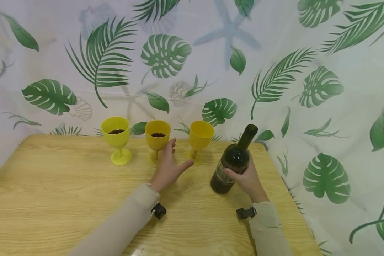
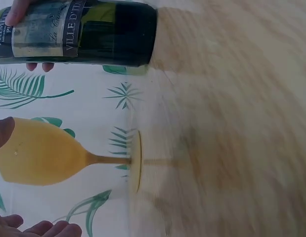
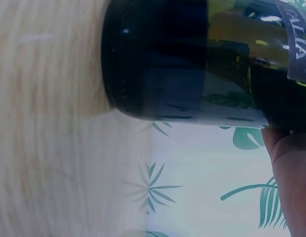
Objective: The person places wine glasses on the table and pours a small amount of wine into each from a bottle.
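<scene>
My right hand (image 1: 250, 179) grips a dark green wine bottle (image 1: 236, 156) around its labelled body. The bottle's neck points up and its base is close over the table. Part of its label shows in the left wrist view, and dark liquid is inside. My left hand (image 1: 168, 169) reaches forward with thumb and fingers spread, holding nothing. It lies between the middle yellow goblet (image 1: 152, 142) and the right yellow goblet (image 1: 200, 137), hiding part of the middle one's stem. In the left wrist view, the right goblet (image 2: 49, 153) stands between the spread thumb and fingers.
A brighter yellow goblet (image 1: 115, 138) stands at the left of the row. Dark liquid shows in it and in the middle goblet. The goblets stand near the far edge of the wooden table (image 1: 67, 192). Behind hangs a white leaf-patterned cloth (image 1: 192, 92).
</scene>
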### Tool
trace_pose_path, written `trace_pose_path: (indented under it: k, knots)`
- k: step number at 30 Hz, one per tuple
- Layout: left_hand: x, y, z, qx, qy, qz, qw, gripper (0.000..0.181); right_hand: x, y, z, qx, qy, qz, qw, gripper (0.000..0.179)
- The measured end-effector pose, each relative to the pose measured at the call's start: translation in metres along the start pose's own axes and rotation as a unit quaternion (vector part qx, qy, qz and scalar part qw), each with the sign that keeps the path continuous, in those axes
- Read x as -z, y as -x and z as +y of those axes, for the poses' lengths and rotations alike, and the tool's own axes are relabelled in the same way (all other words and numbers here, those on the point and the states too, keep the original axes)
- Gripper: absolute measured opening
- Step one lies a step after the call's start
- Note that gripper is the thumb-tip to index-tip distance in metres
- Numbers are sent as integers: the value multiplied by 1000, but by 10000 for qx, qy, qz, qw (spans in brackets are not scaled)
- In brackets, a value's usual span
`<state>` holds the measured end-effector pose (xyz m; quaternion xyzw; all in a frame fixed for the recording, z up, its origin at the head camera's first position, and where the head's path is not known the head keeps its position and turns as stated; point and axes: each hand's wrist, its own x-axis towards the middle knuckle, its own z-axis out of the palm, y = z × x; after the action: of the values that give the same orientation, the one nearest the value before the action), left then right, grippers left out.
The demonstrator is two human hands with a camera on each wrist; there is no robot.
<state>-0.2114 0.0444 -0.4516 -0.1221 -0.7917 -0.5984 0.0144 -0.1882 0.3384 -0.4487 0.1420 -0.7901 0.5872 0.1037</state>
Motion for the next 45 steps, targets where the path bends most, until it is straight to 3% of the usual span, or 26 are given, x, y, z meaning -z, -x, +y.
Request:
trace_pose_path:
  k: [9, 17, 22, 27, 30, 38, 45]
  knots:
    - [-28, -30, 13, 292, 219, 27, 9993, 103, 4, 1, 2, -24, 7, -22, 10000, 82]
    - [-23, -56, 17, 303, 222, -105, 9992, 108, 5, 1, 1, 20, 15, -91, 10000, 83]
    - [-20, -61, 17, 302, 287, -302, 9987, 110, 6, 2, 0, 37, 25, -96, 9999, 82]
    - [-22, -61, 17, 224, 418, -322, 9984, 96, 6, 2, 1, -23, -8, -127, 9999, 82]
    - [-23, -60, 19, 237, 446, -264, 9984, 87, 6, 2, 2, -28, -47, -118, 9999, 82]
    - [-29, -61, 26, 193, 355, -56, 9992, 90, 4, 1, 2, -41, -74, -95, 9999, 81]
    - [-30, -61, 18, 129, 404, 105, 9990, 84, 5, 2, 1, -52, -3, -97, 9999, 83]
